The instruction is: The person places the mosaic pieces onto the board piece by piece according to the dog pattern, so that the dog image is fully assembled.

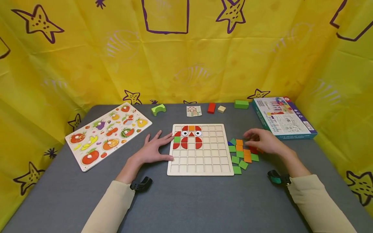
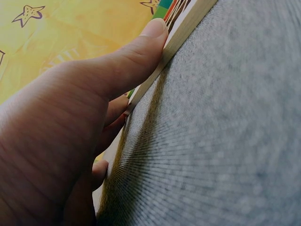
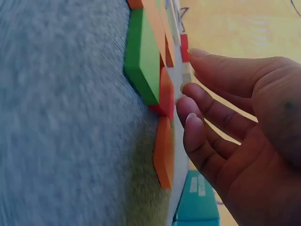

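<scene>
A wooden grid board (image 1: 204, 168) lies in the middle of the table. Red pieces (image 1: 198, 145), two eye pieces, an orange square (image 1: 191, 128) and a green square (image 1: 177, 139) fill some of its upper-left cells. With fingers spread, my left hand (image 1: 152, 150) touches the board's left edge; its thumb (image 2: 153, 35) rests against the wooden rim. My right hand (image 1: 263, 140) hovers over loose tiles right of the board, fingers loosely bent and nothing visible between them. Beneath it are a green tile (image 3: 143, 56), a red tile (image 3: 165, 96) and an orange tile (image 3: 164, 155).
A fruit puzzle board (image 1: 102, 132) lies at the left, a flat box (image 1: 281, 118) at the back right. Along the back are a green arch block (image 1: 158, 109), a picture card (image 1: 194, 111), a red block (image 1: 211, 108), a beige block (image 1: 221, 109) and a green block (image 1: 241, 104).
</scene>
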`<state>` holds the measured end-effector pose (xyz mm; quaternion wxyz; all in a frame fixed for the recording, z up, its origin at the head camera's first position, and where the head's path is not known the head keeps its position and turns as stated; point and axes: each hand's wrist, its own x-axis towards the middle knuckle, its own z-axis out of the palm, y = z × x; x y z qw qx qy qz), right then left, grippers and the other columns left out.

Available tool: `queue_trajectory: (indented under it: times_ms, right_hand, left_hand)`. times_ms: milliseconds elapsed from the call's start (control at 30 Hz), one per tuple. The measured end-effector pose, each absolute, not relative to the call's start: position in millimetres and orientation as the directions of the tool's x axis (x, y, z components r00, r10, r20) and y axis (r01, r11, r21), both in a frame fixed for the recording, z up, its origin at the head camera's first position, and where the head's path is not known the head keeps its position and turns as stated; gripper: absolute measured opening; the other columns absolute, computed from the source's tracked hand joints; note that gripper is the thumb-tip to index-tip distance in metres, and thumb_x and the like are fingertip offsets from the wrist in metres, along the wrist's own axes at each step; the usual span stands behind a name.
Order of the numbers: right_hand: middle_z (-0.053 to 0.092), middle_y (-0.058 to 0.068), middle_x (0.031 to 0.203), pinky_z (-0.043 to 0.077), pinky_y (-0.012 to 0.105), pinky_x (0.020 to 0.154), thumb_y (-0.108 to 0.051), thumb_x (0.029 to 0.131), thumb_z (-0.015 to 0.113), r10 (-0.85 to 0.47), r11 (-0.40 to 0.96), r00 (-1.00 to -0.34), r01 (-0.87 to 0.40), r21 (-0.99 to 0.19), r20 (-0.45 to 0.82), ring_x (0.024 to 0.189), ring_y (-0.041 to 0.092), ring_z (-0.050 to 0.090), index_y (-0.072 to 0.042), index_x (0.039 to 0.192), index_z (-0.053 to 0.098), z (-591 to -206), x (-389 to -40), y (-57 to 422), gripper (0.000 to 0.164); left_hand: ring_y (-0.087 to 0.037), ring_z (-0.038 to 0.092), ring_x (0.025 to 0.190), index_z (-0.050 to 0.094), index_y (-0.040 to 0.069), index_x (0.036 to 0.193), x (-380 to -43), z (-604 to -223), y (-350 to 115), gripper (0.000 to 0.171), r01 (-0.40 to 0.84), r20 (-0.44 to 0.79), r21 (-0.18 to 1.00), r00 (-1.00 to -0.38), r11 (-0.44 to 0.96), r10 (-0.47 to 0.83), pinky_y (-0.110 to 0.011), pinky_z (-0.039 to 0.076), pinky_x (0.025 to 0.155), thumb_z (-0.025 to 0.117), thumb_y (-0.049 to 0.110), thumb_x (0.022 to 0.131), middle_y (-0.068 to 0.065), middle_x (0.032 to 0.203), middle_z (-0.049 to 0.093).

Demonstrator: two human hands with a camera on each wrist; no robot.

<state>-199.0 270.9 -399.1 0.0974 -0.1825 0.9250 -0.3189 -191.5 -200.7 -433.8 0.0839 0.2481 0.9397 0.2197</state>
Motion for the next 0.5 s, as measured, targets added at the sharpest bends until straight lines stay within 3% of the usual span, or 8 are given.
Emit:
queue_trajectory:
  times_ms: [267,500]
  right_hand:
    - [0.064,0.009,0.102,0.049,0.04,0.078,-0.017,0.093,0.075,-0.457,0.753,-0.887,-0.349,-0.558,-0.062,0.086,0.023,0.056,0.001,0.115,0.07,-406.2,-205.6,256.1,0.028]
    - [0.063,0.004,0.089,0.049,0.037,0.075,-0.009,0.093,0.074,-0.441,0.761,-0.893,-0.318,-0.566,-0.092,0.08,0.022,0.055,-0.004,0.101,0.068,-401.6,-209.4,248.4,0.011]
  left_hand:
    - [-0.04,0.005,0.152,0.04,0.019,0.157,-190.6,-434.2,-200.8,0.095,0.428,-0.049,0.463,-0.862,0.776,0.505,-0.069,-0.008,0.111,0.078,0.061,0.08,0.003,0.164,0.029]
    - [-0.041,0.005,0.152,0.04,0.019,0.157,-191.0,-432.6,-200.5,0.095,0.428,-0.045,0.464,-0.863,0.776,0.503,-0.07,-0.009,0.11,0.078,0.061,0.08,0.003,0.163,0.029]
